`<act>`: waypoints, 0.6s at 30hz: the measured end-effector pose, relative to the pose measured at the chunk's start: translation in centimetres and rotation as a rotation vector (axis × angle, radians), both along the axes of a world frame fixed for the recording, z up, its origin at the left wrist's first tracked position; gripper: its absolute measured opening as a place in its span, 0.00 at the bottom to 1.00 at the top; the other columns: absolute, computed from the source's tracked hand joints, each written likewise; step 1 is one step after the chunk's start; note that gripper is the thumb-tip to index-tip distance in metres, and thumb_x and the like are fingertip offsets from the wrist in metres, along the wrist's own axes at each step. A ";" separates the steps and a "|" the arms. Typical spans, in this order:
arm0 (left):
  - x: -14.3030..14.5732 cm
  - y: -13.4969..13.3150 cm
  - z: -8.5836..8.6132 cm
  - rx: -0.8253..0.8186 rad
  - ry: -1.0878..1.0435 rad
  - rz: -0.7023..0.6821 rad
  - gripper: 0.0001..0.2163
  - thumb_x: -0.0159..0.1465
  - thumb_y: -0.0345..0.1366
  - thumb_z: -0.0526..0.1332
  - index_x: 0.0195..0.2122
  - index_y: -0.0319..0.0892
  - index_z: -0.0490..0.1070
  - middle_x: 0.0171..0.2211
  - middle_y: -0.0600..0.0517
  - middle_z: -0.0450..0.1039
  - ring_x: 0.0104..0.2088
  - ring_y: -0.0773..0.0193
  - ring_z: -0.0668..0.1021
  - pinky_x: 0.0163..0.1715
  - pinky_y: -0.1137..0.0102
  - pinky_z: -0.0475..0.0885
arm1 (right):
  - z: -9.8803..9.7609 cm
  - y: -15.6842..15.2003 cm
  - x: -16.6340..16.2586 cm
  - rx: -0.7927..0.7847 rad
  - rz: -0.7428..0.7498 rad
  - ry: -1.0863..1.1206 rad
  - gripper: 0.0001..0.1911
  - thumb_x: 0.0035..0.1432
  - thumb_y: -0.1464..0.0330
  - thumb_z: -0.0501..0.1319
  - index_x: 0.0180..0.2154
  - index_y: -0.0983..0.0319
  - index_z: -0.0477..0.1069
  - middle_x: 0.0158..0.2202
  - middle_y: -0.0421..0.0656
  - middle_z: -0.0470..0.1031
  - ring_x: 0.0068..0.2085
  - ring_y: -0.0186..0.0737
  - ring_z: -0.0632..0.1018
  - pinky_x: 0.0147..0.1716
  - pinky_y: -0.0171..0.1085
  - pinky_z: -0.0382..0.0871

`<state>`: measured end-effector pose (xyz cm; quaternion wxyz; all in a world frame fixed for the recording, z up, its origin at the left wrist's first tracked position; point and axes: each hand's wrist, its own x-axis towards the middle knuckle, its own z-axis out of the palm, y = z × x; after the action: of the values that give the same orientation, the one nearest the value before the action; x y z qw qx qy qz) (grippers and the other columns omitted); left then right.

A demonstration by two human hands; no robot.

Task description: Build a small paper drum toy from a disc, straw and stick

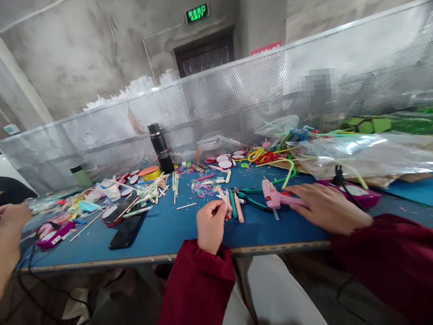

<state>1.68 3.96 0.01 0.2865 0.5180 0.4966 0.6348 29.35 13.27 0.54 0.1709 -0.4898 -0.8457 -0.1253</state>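
Observation:
My left hand (pixel 210 226) is closed in a pinch on a pale flat stick (pixel 221 192), its upper end pointing away from me. Just right of those fingers lie a teal stick (pixel 233 205) and a pink stick (pixel 239 210). My right hand (pixel 328 207) has its fingers round the handle of a pink glue gun (pixel 274 194), whose nozzle points up and away. Part of the handle is hidden under the hand. Between both hands rest pliers with dark teal grips (pixel 255 199).
A black phone (pixel 126 233) and a pile of wooden sticks (pixel 158 188) lie to the left. A black bottle (pixel 161 149) stands by the perforated screen (pixel 226 106). Plastic bags (pixel 382 155) cover the right side. Another person's hand (pixel 14 218) is at far left.

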 end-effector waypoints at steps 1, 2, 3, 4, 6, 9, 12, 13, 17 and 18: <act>0.0 0.0 0.0 -0.001 -0.001 -0.001 0.10 0.62 0.39 0.60 0.33 0.39 0.78 0.28 0.51 0.77 0.26 0.67 0.76 0.24 0.75 0.66 | 0.0 -0.2 0.1 0.005 0.007 0.004 0.22 0.63 0.60 0.50 0.54 0.60 0.70 0.52 0.50 0.75 0.51 0.54 0.75 0.52 0.52 0.64; 0.0 0.0 0.0 -0.001 -0.003 -0.002 0.10 0.62 0.39 0.59 0.32 0.39 0.78 0.28 0.51 0.77 0.26 0.67 0.76 0.24 0.75 0.66 | 0.0 -0.4 0.1 0.011 0.015 0.011 0.21 0.64 0.60 0.50 0.53 0.60 0.70 0.51 0.50 0.75 0.50 0.54 0.75 0.52 0.51 0.65; 0.0 0.1 0.0 -0.002 -0.006 -0.004 0.11 0.62 0.39 0.59 0.32 0.39 0.78 0.28 0.51 0.77 0.26 0.67 0.76 0.23 0.75 0.66 | 0.0 -0.6 0.1 0.021 0.024 0.023 0.21 0.64 0.60 0.50 0.52 0.61 0.71 0.50 0.50 0.75 0.49 0.54 0.75 0.51 0.51 0.65; 0.0 0.1 0.0 -0.003 -0.011 -0.006 0.11 0.62 0.39 0.59 0.32 0.39 0.78 0.28 0.51 0.77 0.26 0.67 0.76 0.23 0.75 0.65 | 0.1 -0.8 0.1 0.037 0.032 0.039 0.20 0.64 0.61 0.50 0.52 0.61 0.71 0.49 0.50 0.76 0.49 0.54 0.75 0.51 0.51 0.65; 0.0 0.1 0.0 -0.008 -0.022 -0.008 0.11 0.62 0.39 0.59 0.32 0.39 0.77 0.28 0.51 0.76 0.26 0.67 0.76 0.22 0.75 0.65 | 0.4 -1.4 -0.1 0.082 0.056 0.087 0.20 0.65 0.61 0.50 0.51 0.61 0.72 0.49 0.50 0.76 0.49 0.54 0.75 0.51 0.51 0.65; 0.0 0.1 -0.1 -0.019 -0.030 -0.014 0.11 0.62 0.40 0.59 0.32 0.39 0.77 0.28 0.51 0.76 0.26 0.67 0.75 0.22 0.76 0.65 | 1.5 -2.9 -1.2 0.135 0.140 0.220 0.19 0.66 0.61 0.50 0.49 0.62 0.73 0.48 0.51 0.77 0.49 0.53 0.75 0.51 0.49 0.65; -0.1 0.3 -0.3 -0.020 -0.032 -0.027 0.11 0.62 0.40 0.59 0.30 0.38 0.76 0.27 0.51 0.75 0.26 0.68 0.75 0.23 0.76 0.65 | 2.6 -4.5 -3.4 0.051 0.277 0.434 0.18 0.65 0.58 0.52 0.44 0.61 0.75 0.46 0.48 0.78 0.48 0.49 0.76 0.51 0.46 0.66; -0.2 0.3 -0.4 -0.017 -0.033 -0.032 0.11 0.62 0.40 0.59 0.31 0.38 0.76 0.27 0.51 0.75 0.26 0.68 0.74 0.23 0.76 0.65 | 2.9 -4.9 -4.3 -0.008 0.302 0.525 0.17 0.64 0.58 0.53 0.43 0.59 0.76 0.45 0.47 0.79 0.47 0.48 0.77 0.50 0.45 0.67; -0.3 0.4 -0.6 -0.001 -0.022 -0.067 0.12 0.63 0.42 0.59 0.33 0.38 0.76 0.26 0.51 0.74 0.24 0.69 0.72 0.22 0.76 0.63 | 3.5 -4.9 -8.3 -0.346 0.409 0.866 0.18 0.61 0.55 0.56 0.39 0.60 0.77 0.33 0.44 0.79 0.36 0.41 0.77 0.37 0.39 0.70; -0.3 0.3 -0.6 0.004 -0.016 -0.076 0.12 0.63 0.42 0.59 0.33 0.38 0.76 0.25 0.52 0.73 0.23 0.69 0.71 0.22 0.75 0.63 | 3.5 -4.5 -9.2 -0.425 0.435 0.928 0.19 0.59 0.54 0.58 0.39 0.61 0.78 0.31 0.43 0.78 0.33 0.39 0.76 0.35 0.38 0.69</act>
<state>1.38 4.31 -0.56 0.3132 0.5319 0.4729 0.6288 20.18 8.77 4.01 0.4450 -0.3313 -0.7700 0.3152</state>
